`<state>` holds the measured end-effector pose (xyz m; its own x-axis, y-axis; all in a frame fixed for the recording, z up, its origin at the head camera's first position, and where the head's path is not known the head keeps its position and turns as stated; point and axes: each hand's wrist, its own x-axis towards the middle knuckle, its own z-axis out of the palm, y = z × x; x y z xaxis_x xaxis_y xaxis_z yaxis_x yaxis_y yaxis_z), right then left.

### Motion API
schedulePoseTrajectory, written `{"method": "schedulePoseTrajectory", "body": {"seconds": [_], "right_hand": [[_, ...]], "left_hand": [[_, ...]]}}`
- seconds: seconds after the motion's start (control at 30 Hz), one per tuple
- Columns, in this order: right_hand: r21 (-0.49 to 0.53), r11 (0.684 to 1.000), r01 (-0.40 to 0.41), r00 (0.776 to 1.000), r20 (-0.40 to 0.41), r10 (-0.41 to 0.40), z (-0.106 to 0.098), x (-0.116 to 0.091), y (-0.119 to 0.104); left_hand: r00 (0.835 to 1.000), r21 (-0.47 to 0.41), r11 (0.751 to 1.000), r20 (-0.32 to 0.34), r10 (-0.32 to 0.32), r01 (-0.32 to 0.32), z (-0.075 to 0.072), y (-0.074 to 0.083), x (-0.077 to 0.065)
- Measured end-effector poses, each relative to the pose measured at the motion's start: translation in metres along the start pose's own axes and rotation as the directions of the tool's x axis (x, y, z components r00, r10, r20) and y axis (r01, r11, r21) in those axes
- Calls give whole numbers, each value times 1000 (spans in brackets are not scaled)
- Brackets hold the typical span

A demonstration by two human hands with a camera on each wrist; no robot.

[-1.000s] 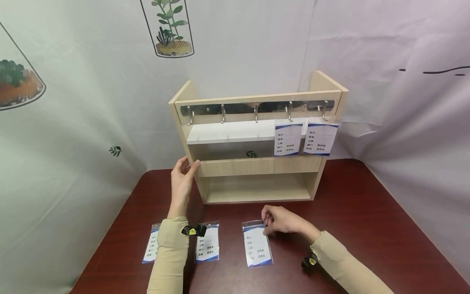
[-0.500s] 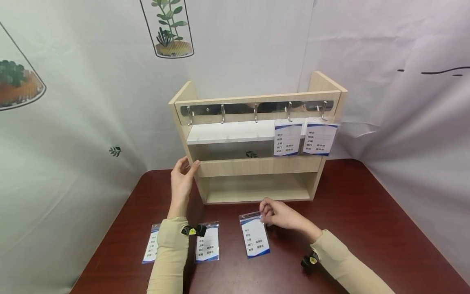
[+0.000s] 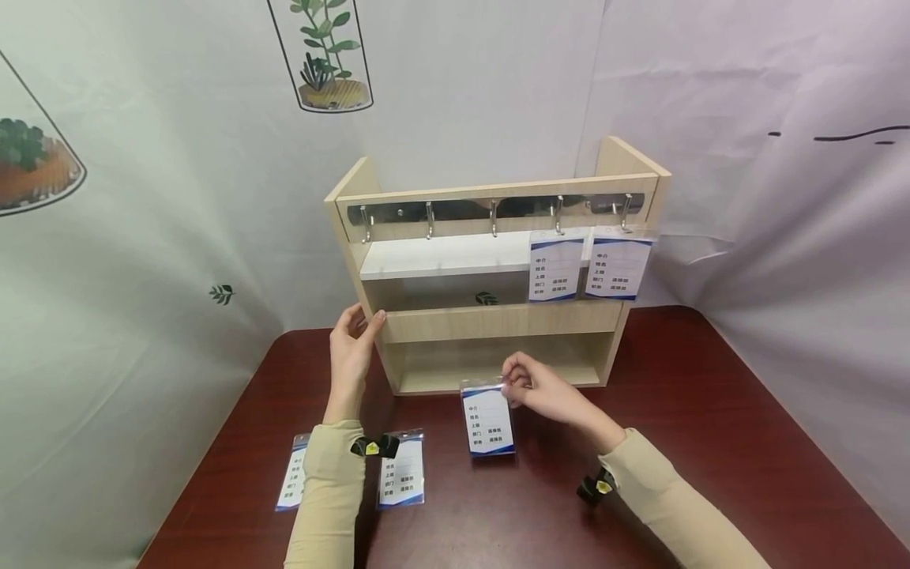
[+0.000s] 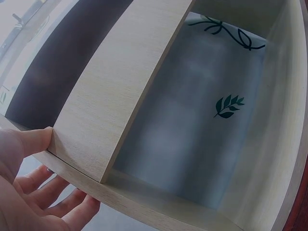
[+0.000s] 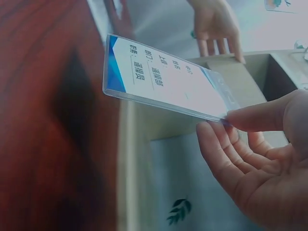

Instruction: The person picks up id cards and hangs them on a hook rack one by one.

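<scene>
In the head view my right hand (image 3: 542, 389) pinches a badge holder (image 3: 488, 420) by its top right corner, above the table in front of the shelf's bottom opening. The right wrist view shows the clear plastic badge (image 5: 159, 79), with a white and blue card inside, between thumb and fingers. My left hand (image 3: 350, 348) grips the left side panel of the wooden shelf (image 3: 498, 322). Its thumb lies on the front edge in the left wrist view, with the fingers behind the panel (image 4: 79, 175). Two more badges hang on the right hooks, the hanging badge (image 3: 556, 267) and its neighbour (image 3: 618, 265).
A metal hook rail (image 3: 455, 211) runs along the shelf's top, its three left hooks bare. On the dark red table (image 3: 668, 411) lie a badge (image 3: 402, 470) and another badge (image 3: 290, 478), both partly covered by the left arm. A patterned white curtain (image 3: 483, 87) hangs behind.
My right hand has lifted the badge off the table and moved it up and toward the shelf, tilting it more upright. The left hand has stayed on the side panel.
</scene>
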<state>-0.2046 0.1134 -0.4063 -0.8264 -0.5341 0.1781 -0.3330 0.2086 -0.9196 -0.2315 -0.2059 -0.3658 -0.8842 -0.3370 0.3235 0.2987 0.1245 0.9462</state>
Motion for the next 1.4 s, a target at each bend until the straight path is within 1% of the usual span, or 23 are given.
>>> {"method": "schedulePoseTrajectory", "body": {"seconds": [0.13,0.23,0.53,0.77,1.13,1.4], "right_hand": [[-25,999,30,999,-40,-31,-6,5,-14],[-61,997,46,997,-61,-49,-10,8,-26],[-146,984,101,990,-85,-115,-21,13,-63],[-183,969,165,976,-108,-187,-27,15,-82],[-175,961,215,962,-130,-239,-35,21,-107],[-149,961,234,948,-186,-260,-44,23,-127]], "left_hand": [[1000,-10,1000,7,4,-4,0,0,0],[1000,-7,1000,5,5,-5,0,0,0],[1000,16,1000,-6,1,-1,-1,-2,-1],[1000,7,1000,-14,-3,4,0,-2,0],[1000,-5,1000,-6,6,-6,0,-1,-1],[1000,-11,1000,7,-9,9,-1,-1,1]]}}
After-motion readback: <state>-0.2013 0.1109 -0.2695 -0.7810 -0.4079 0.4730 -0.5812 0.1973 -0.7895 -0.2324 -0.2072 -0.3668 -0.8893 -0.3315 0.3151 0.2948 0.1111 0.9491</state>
